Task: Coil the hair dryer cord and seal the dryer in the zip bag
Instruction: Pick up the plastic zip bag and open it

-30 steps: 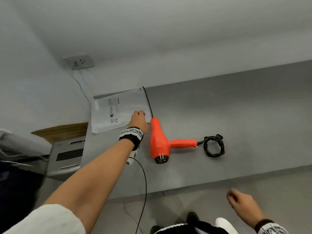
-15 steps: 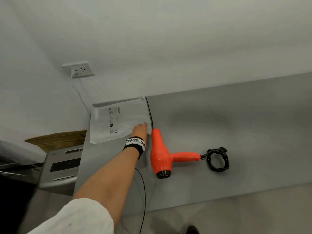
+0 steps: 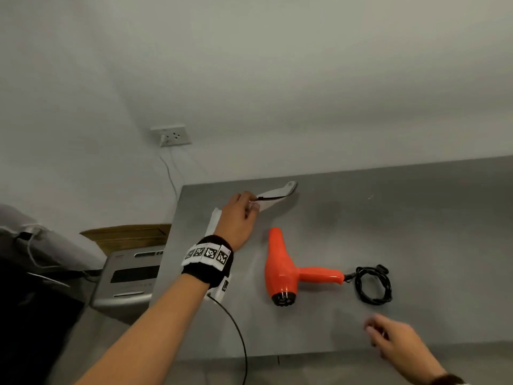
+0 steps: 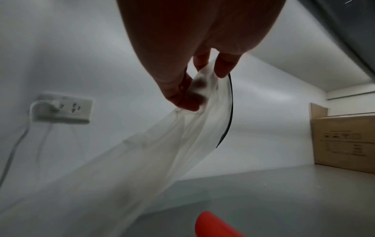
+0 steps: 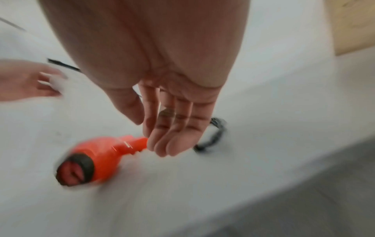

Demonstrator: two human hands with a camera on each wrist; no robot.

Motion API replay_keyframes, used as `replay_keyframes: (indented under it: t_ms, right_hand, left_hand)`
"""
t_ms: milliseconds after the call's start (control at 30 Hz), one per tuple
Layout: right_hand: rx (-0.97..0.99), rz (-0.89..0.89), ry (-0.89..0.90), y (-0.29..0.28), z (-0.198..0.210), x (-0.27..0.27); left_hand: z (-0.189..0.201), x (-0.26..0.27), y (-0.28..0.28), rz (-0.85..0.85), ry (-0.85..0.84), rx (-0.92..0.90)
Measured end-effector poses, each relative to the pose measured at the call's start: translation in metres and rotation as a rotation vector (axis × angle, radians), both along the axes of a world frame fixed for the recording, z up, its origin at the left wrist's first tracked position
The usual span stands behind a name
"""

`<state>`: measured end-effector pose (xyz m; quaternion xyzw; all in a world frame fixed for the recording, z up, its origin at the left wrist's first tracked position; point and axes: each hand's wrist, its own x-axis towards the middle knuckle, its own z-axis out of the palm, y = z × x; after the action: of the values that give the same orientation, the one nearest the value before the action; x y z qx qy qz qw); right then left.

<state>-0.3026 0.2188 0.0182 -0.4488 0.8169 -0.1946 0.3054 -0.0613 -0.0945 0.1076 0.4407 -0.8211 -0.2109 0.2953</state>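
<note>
The left hand [image 3: 238, 218] pinches the translucent zip bag [image 4: 154, 154] near its black zipper edge, lifting that end off the grey table [image 3: 416, 232]. The orange hair dryer [image 3: 280, 269] lies on the table just right of that hand, nozzle toward the person, its black cord [image 3: 373, 286] coiled beside the handle. The right hand [image 5: 172, 121] hovers above the table's near edge, fingers straight and together, holding nothing
</note>
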Motion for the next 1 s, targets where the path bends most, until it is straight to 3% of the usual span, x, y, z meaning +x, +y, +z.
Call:
replay_keyframes:
  t_ms: [167, 300, 633, 800, 1000]
  right_hand:
    - [-0.587, 0.22, 0.22, -0.088, 0.106, 0.058]
    - [-0.704, 0.405, 0.337, -0.12, 0.151, 0.111]
    - [-0.763, 0.626, 0.681, -0.132, 0.121, 0.139]
    - [-0.564, 0.671, 0.769, -0.14, 0.085, 0.097]
    - [-0.431, 0.529, 0.774, -0.159, 0.074, 0.043]
  left_hand:
    - [0.018, 0.02, 0.073, -0.169, 0.025, -0.07]
    - [0.022, 0.034, 0.114, -0.196, 0.03, -0.101]
    - [0.006, 0.07, 0.144, -0.11, 0.155, 0.017]
    - [0.0, 0.089, 0.142, -0.026, 0.162, -0.003]
    - [0.0, 0.093, 0.15, 0.013, 0.183, -0.014]
